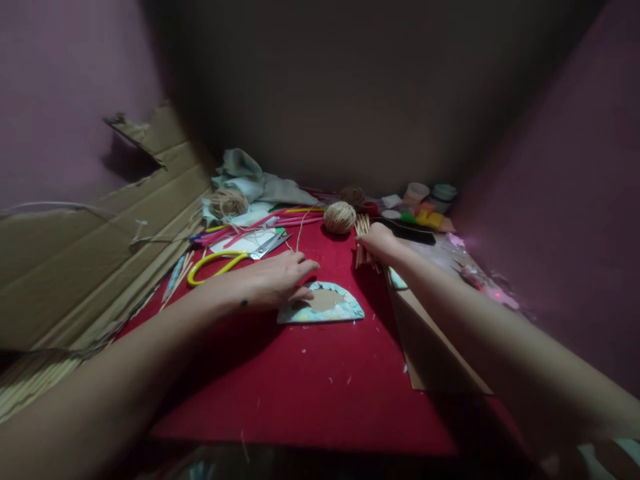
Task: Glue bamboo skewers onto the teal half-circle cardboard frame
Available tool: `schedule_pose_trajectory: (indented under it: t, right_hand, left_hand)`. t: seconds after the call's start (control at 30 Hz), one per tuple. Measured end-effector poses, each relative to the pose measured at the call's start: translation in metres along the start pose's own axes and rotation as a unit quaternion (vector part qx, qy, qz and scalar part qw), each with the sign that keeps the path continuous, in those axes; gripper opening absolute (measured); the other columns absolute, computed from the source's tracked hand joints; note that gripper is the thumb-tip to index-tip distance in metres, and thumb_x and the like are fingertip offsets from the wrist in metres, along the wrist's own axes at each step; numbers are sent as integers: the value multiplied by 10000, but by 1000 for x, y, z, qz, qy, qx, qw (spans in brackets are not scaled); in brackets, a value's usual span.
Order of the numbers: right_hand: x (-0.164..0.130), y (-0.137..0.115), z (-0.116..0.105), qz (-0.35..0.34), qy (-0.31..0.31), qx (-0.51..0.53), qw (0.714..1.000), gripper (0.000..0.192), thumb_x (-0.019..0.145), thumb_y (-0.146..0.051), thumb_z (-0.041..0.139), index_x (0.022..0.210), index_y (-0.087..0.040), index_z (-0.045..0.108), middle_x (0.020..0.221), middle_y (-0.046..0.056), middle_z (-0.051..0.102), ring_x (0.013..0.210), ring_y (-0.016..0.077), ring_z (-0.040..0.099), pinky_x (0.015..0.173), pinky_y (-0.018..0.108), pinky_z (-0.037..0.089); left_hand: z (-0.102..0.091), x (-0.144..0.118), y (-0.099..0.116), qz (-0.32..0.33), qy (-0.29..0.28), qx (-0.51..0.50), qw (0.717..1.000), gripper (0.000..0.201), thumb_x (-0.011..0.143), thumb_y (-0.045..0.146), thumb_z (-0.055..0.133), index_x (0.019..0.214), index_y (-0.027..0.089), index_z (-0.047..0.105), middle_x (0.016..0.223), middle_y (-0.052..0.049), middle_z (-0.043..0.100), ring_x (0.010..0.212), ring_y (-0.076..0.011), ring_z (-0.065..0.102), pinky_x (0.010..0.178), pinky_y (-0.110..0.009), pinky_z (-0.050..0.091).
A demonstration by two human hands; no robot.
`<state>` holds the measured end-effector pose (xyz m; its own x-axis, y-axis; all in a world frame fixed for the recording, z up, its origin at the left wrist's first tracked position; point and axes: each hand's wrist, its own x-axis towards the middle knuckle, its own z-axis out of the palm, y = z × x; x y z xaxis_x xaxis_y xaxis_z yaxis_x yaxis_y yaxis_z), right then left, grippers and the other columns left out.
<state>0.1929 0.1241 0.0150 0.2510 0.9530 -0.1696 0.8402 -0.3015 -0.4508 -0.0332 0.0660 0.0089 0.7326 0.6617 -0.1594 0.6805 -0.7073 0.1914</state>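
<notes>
Hands reach out over a red cloth (300,380), and the landmark on it is a half-round cardboard piece (323,303) with a pale patterned border. The left hand (273,280) lies flat with fingers spread loosely, its fingertips resting on the left edge of that half-round piece. The right hand (381,241) is beyond the piece and to its right, fingers curled onto a bundle of thin wooden sticks (363,240); whether it pinches one stick or grips several is not clear. Just behind the sticks, farther from the half-round piece, sits a ball of jute twine (340,217). Left of the piece and past the left hand lie yellow-handled scissors (225,262), with pink straws (280,220) behind them. A sheet of corrugated cardboard (90,267) leans far left of the piece, and a brown board (425,340) lies to its right under the right forearm.
</notes>
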Motion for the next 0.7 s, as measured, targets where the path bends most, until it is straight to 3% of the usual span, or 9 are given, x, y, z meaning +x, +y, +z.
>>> schedule_pose_trajectory:
  t: [0.17,0.27,0.37,0.47,0.6,0.7]
  right_hand:
    - [-38,13,-6,-130,70,-86,985,254,846,-139,598,1089,-80,644,1136,217,617,1070,337,590,839,396,445]
    - [-72,26,2,-208,60,-89,972,180,875,-147,542,986,-125,681,1051,160,653,1001,284,601,822,363,440]
    - [-99,40,14,-311,25,-29,950,209,904,-186,538,1063,-143,667,1040,117,674,946,221,616,833,330,472]
    - [-111,46,25,-380,-10,-8,925,406,878,-257,605,1254,-103,588,1175,168,617,1088,268,578,926,391,478]
    - [-111,43,31,-390,-73,-75,915,876,789,-411,732,1483,-43,346,1325,244,474,1206,343,495,980,462,461]
    - [-109,43,33,-408,-73,-94,905,801,795,-430,731,1460,-105,422,1214,205,491,1063,320,543,887,461,499]
  left_hand:
    - [-7,-6,4,7,-30,-26,999,628,868,580,570,1365,217,444,1175,-102,571,1056,-251,552,874,-313,419]
    - [-5,-12,4,4,-40,-36,999,692,800,604,643,1359,254,436,1175,-85,552,1015,-240,554,812,-290,426]
    - [1,-18,5,-12,-18,-18,1000,665,788,592,662,1326,250,472,1164,-93,533,962,-234,546,762,-291,423]
    - [6,-23,10,-19,-17,-15,1000,635,792,556,678,1304,229,495,1099,-89,527,909,-223,533,733,-288,412]
    - [12,-24,16,-7,-4,-1,1000,579,810,483,683,1284,196,515,1066,-95,511,898,-228,515,748,-306,406]
    - [17,-22,15,7,10,-19,1000,551,829,479,667,1284,207,513,1043,-83,495,892,-220,508,754,-308,409]
